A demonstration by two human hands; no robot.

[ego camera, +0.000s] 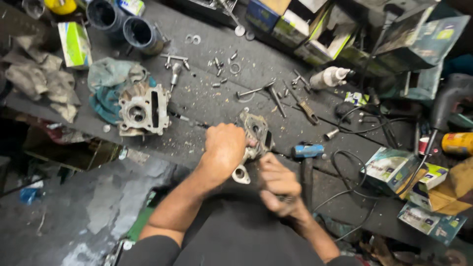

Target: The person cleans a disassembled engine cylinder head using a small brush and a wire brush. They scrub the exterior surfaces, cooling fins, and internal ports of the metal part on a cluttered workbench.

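Forearms: both bare arms reach up from the bottom edge, over a dark garment, and meet at the near edge of the counter [207, 106].
Left hand [224, 148]: fisted around a small grey engine casting [256, 135] — fingers wrapped tight on its near side, the knuckles hiding most of the grip.
Right hand [278, 184]: just beside the casting's lower end, fingers curled in close; a little dark metal shows under them, but what it is cannot be told.
Engine casting: held tilted at the counter's near edge, between the two hands; a round bored lug [241, 174] sticks out below the left hand.
Hammer [308, 150]: blue head lying on the counter just right of the casting, its dark handle running back past the right hand.
Cylinder head [143, 111]: a larger grey casting resting on a teal rag [106, 96], well to the left of the hands.
Loose hardware: bolts, washers and a pitted metal rod [256, 91] scattered on the counter beyond the casting; a wooden-handled tool [308, 112] lies to the right of them.
Squeeze bottle [329, 77]: white, lying on its side near the far right.
Cartons [389, 167]: green-and-white boxes stacked at the right edge — black cable looping in front of them.
Cups [140, 32]: two dark round containers at the far left corner.
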